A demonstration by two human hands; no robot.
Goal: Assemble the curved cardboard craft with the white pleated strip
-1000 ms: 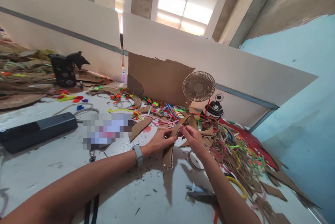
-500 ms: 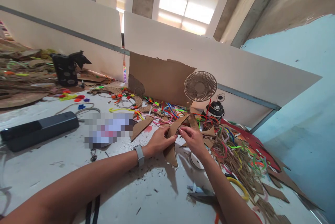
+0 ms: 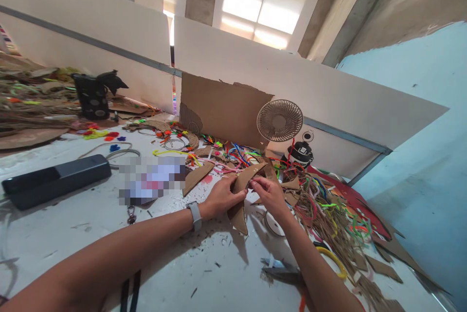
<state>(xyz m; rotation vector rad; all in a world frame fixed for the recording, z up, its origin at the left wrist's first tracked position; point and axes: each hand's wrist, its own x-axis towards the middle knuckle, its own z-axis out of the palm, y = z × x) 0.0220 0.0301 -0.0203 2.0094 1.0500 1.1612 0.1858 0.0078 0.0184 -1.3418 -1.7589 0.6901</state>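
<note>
Left hand (image 3: 221, 198): clamped on a curved cardboard piece (image 3: 240, 217), the thumb along the near face and the fingers behind; a watch (image 3: 196, 215) circles the wrist. Right hand (image 3: 270, 196): thumb and fingertips brought together at the inner edge of the same piece; what lies between them, if anything, is too small to tell. The piece is raised above the white bench (image 3: 171, 263), its lower tip pointing to 6 o'clock. Clock directions are read from this piece, with 12 away from the person. Near it, at 10 o'clock, lies a cardboard offcut (image 3: 198, 176); between 4 and 5, a white spool (image 3: 274, 224), partly covered by the right forearm. Farther out, a cutting tool (image 3: 282, 273) lies at 5 o'clock, its handle end hidden by that forearm, and a yellow ring (image 3: 333, 261) at 4. A tangle of brown cord (image 3: 317, 219) spreads from 3 to 4. At 9 o'clock are a pixelated object (image 3: 153, 180) and, beyond it, a long dark case (image 3: 58, 180); at 10, a black cup (image 3: 90, 100). A cardboard sheet (image 3: 226, 107) leans against the partition (image 3: 310, 78) at 12; a fan (image 3: 280, 120) stands at 1.
</note>
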